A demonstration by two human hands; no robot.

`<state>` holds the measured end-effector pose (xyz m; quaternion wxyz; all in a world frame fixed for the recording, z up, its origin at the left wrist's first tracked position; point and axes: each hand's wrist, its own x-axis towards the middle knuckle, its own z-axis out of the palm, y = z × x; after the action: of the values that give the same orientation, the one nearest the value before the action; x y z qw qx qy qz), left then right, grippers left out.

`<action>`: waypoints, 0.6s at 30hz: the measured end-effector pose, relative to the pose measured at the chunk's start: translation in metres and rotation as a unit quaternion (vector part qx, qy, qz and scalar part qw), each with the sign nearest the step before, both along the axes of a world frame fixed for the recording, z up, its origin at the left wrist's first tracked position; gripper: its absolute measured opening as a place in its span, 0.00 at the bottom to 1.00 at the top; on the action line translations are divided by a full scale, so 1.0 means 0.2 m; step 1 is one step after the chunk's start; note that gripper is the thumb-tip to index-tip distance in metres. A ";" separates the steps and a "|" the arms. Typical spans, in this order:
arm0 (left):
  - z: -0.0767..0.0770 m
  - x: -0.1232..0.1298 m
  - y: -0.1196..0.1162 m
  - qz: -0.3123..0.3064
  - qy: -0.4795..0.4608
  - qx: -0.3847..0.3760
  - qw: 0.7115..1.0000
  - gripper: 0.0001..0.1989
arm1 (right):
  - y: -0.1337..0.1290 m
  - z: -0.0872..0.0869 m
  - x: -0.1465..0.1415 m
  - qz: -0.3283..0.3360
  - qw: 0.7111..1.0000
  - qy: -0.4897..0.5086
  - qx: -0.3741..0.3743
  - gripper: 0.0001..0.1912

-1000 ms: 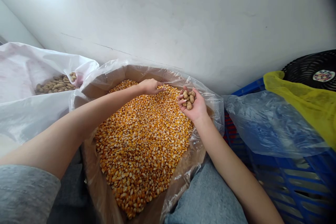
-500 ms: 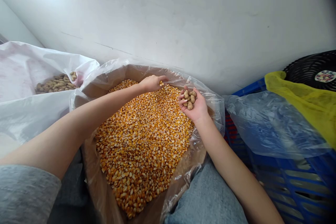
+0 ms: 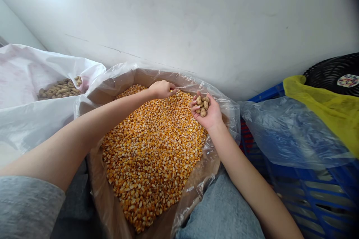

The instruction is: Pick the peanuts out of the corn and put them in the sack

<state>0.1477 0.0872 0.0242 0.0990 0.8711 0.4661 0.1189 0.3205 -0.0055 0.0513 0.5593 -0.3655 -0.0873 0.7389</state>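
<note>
My left hand (image 3: 162,89) hangs over the far edge of a heap of dried yellow corn kernels (image 3: 151,157), pinching a single kernel (image 3: 171,90) between its fingertips. Several peanuts in the shell (image 3: 202,104) lie in my right hand (image 3: 209,114), which is cupped palm up above the corn's right edge. The corn fills a cardboard box (image 3: 134,77) lined with a clear plastic bag (image 3: 224,114).
A white sack of peanuts (image 3: 60,89) stands left of the box. On the right, a blue plastic crate (image 3: 311,194) carries clear plastic (image 3: 291,130) and a yellow bag (image 3: 316,101), with a round black object (image 3: 333,71) behind. A white wall rises behind everything.
My left hand has risen slightly from the corn and its fingers have closed on a kernel. My right hand has barely moved and holds the same peanuts.
</note>
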 end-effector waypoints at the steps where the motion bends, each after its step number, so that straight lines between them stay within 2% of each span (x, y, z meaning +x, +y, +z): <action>1: 0.00 0.00 0.00 0.006 0.000 -0.001 1.000 0.25 | 0.00 0.00 0.00 0.001 1.000 0.000 0.001 0.13; 6: 0.01 0.01 0.00 0.006 -0.011 0.003 1.000 0.26 | 0.00 0.00 0.00 0.004 1.000 0.001 0.004 0.12; 11: 0.00 0.01 0.02 -0.014 -0.071 0.007 0.997 0.23 | 0.00 0.00 0.00 0.004 1.000 -0.004 0.003 0.13; 18: 0.01 0.02 -0.01 0.021 -0.052 -0.008 0.998 0.31 | 0.00 0.00 0.00 0.004 1.000 -0.001 0.005 0.13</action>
<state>0.1509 0.0862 0.0261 0.1274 0.8528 0.4797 0.1626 0.3214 -0.0054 0.0509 0.5580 -0.3627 -0.0932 0.7406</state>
